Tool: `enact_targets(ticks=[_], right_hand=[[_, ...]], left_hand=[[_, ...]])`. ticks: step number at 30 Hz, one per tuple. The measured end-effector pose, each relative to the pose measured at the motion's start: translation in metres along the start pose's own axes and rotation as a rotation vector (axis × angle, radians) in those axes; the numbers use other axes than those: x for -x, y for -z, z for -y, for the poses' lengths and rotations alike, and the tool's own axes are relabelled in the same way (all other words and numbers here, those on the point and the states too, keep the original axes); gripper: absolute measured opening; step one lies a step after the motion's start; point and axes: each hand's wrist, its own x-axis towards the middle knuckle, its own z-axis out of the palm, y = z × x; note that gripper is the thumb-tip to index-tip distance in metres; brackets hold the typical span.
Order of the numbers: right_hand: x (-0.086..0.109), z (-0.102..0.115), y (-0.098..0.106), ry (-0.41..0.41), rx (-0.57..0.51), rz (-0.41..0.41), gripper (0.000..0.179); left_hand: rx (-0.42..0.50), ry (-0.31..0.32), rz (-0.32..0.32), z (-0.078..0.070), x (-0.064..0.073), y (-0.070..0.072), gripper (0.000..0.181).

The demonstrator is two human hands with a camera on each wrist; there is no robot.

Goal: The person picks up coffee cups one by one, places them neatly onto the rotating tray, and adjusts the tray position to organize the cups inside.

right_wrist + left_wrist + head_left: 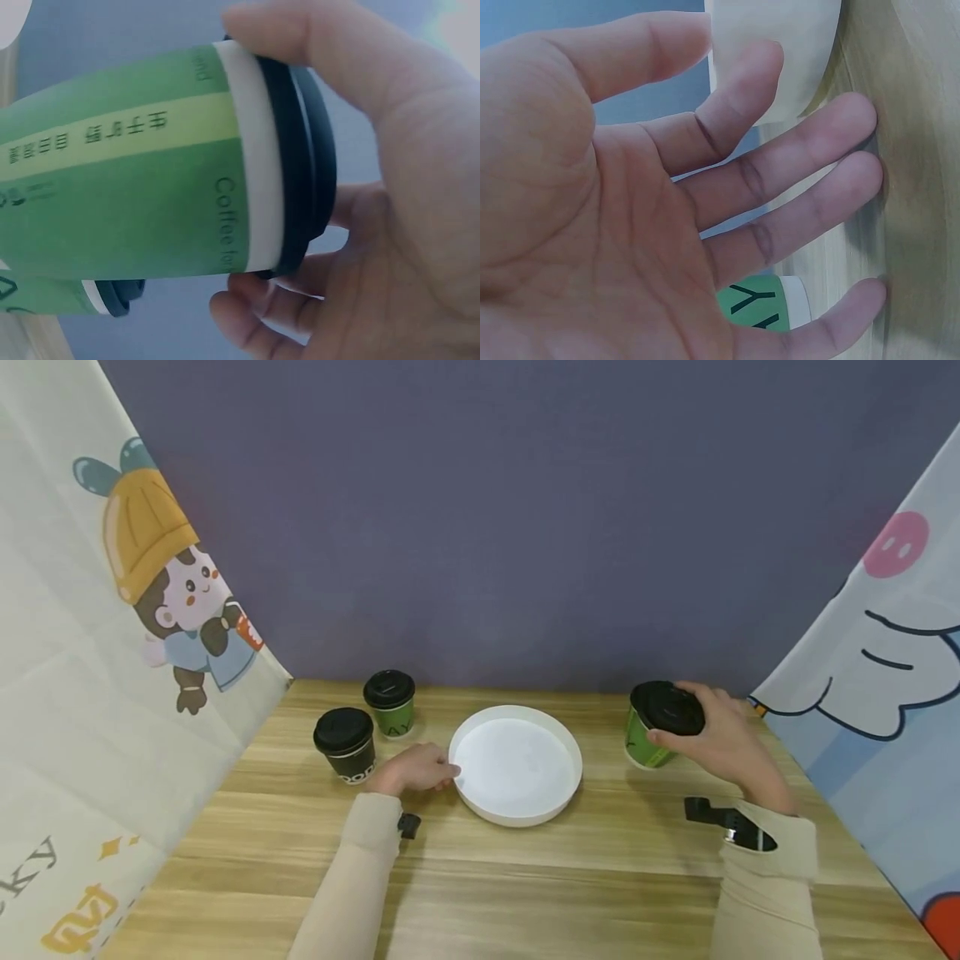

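A green paper cup [647,739] with a black lid [667,707] stands tilted at the right of the wooden table [570,877]. My right hand [716,735] grips it around the lid. In the right wrist view the fingers [262,307] and thumb curl round the lid [304,165] of this green cup [135,180]. My left hand [418,770] rests flat on the table with straight fingers [802,157], touching the left rim of a white round tray [517,814]; that tray's wall [780,52] shows above the fingers.
A black cup with a black lid [346,745] and a smaller green lidded cup [390,702] stand left of the tray, close to my left hand. Printed cloth walls rise on both sides and a grey-blue wall stands behind.
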Motion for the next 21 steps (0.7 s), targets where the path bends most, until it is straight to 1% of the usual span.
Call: enact_targets(ticks=[6,14,21], right_hand=[[-0.005,0.004,-0.005,0.038,-0.023,-0.051,0.1],[-0.001,0.018,-0.015,0.077,-0.057,-0.1,0.098],[0.004,0.032,-0.025,0.094,-0.069,-0.111,0.099]], left_hand=[[0.017,0.018,0.013,-0.002,0.001,0.0,0.037],[0.006,0.002,0.03,0.001,0.003,0.002,0.036],[0.004,-0.011,0.033,0.004,0.008,0.001,0.034]])
